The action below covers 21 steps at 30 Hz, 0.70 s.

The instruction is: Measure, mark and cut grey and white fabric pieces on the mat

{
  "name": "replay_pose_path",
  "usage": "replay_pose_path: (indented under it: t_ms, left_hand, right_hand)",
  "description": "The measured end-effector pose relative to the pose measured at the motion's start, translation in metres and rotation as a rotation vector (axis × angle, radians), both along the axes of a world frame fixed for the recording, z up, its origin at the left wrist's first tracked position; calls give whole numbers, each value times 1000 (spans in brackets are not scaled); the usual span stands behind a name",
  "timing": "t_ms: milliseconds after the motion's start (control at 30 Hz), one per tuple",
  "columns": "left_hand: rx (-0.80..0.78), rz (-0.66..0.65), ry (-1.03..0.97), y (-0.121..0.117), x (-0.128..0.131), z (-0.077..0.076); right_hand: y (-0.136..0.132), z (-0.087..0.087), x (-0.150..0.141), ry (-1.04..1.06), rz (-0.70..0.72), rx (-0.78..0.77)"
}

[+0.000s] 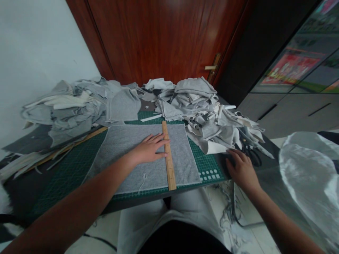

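A wooden ruler (pixel 170 171) is laid across a piece of grey fabric (pixel 122 138), right of its middle, reaching from the far edge to the near edge. The ruler is touched by the spread fingers of the left hand (pixel 151 150), whose grip is wide and flat, closed on nothing. The fabric is supported by a green cutting mat (pixel 70 165) on a dark bench (pixel 223 169). At the right, the right hand (pixel 242 171) is placed beside piled fabric scraps (pixel 196 100), near dark looped handles (pixel 260 160); whether anything is held in its grip cannot be told.
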<state>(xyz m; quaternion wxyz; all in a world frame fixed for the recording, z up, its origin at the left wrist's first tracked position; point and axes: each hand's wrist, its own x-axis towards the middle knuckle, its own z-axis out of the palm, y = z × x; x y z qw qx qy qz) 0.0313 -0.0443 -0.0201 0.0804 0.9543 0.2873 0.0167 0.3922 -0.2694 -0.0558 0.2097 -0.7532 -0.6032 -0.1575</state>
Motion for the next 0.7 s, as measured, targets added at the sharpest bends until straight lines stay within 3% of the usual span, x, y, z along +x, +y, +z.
replay_pose_path:
  t_ms: [133,233,333,533,700]
  left_hand:
    - [8,-1,13,1,0,0]
    - [19,-5,19,2,-1,-2]
    - [26,-9,25,3,-2,-3]
    - [30,-7,30,3,-1,0]
    - [43,-5,22,5,-1,-3]
  right_hand:
    - [1,-14,25,1,-72,-12]
    - [3,-14,34,-24,-186,-14]
    - [3,-12,47,-73,-208,-36]
    - [-7,-19,68,-75,-341,-177]
    - [-11,-33,81,-28,-211,-143]
